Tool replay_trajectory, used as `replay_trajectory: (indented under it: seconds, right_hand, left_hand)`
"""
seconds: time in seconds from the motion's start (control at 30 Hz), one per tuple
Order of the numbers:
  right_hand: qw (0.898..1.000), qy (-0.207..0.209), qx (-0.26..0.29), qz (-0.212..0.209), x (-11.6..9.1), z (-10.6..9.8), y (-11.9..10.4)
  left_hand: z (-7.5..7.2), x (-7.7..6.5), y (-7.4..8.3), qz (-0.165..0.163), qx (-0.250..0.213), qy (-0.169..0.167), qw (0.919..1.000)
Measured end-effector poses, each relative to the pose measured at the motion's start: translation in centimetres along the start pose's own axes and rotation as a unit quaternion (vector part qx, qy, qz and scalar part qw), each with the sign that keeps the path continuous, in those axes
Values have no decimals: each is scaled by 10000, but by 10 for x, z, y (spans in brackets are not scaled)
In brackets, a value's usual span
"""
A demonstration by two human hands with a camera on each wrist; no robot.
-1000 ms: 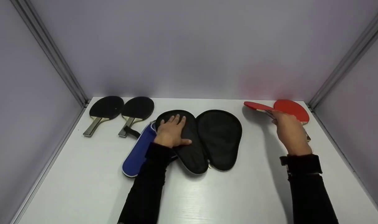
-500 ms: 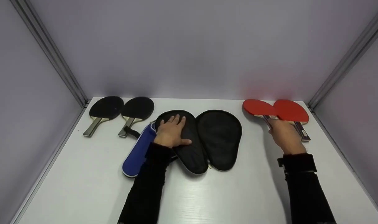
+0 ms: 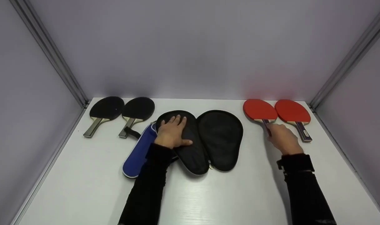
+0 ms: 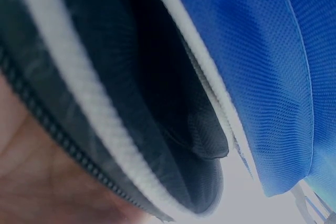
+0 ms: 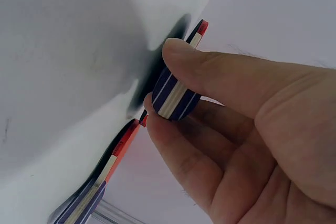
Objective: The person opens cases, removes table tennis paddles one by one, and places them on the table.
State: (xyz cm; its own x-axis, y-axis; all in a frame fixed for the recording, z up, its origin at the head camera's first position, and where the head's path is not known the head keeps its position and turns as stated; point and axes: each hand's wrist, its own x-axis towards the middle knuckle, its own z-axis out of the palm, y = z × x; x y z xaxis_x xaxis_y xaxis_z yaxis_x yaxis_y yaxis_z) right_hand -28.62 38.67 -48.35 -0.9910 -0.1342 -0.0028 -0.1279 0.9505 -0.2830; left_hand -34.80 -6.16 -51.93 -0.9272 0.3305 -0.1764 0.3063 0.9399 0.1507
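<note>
My left hand (image 3: 172, 132) rests with spread fingers on the left half of an unzipped black paddle case (image 3: 221, 140), which lies opened out flat. Under that half and my forearm is a blue case (image 3: 138, 156); its blue fabric (image 4: 252, 56) and white piping fill much of the left wrist view. At the right, my right hand (image 3: 282, 137) grips the handle of a red table tennis paddle (image 3: 259, 109). In the right wrist view, thumb and fingers pinch the striped handle end (image 5: 176, 95). A second red paddle (image 3: 292, 111) lies just right of it.
Two black-faced table tennis paddles (image 3: 107, 107) lie at the back left of the white table (image 3: 205, 200). A black strap (image 3: 132, 132) from the blue case crosses one handle. Grey panels (image 3: 196, 50) wall in the back and both sides.
My right hand has turned the red paddle from nearly edge-on to red face up and moved slightly left and toward me. The left hand has stayed on the black case.
</note>
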Motion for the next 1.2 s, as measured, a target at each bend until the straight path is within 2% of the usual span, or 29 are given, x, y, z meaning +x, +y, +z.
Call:
replay_trajectory:
  seconds: [0.23, 0.5, 0.63, 0.87, 1.2]
  right_hand:
    - [9998, -118, 135, 85, 0, 3, 4]
    - [9978, -529, 141, 368, 2, 3, 9]
    - [9982, -408, 178, 408, 6, 3, 9]
    - [9991, 314, 99, -266, 10, 4, -3]
    - [9932, 559, -137, -1010, 14, 10, -30]
  left_hand:
    - [0, -2, 0, 32, -15, 124, 9999]
    - [1, 0, 0, 0, -18, 45, 10000]
    - [3, 3, -2, -3, 26, -8, 10000]
    - [3, 4, -3, -15, 10, -26, 10000]
    - [-5, -8, 3, 21, -183, 115, 9998]
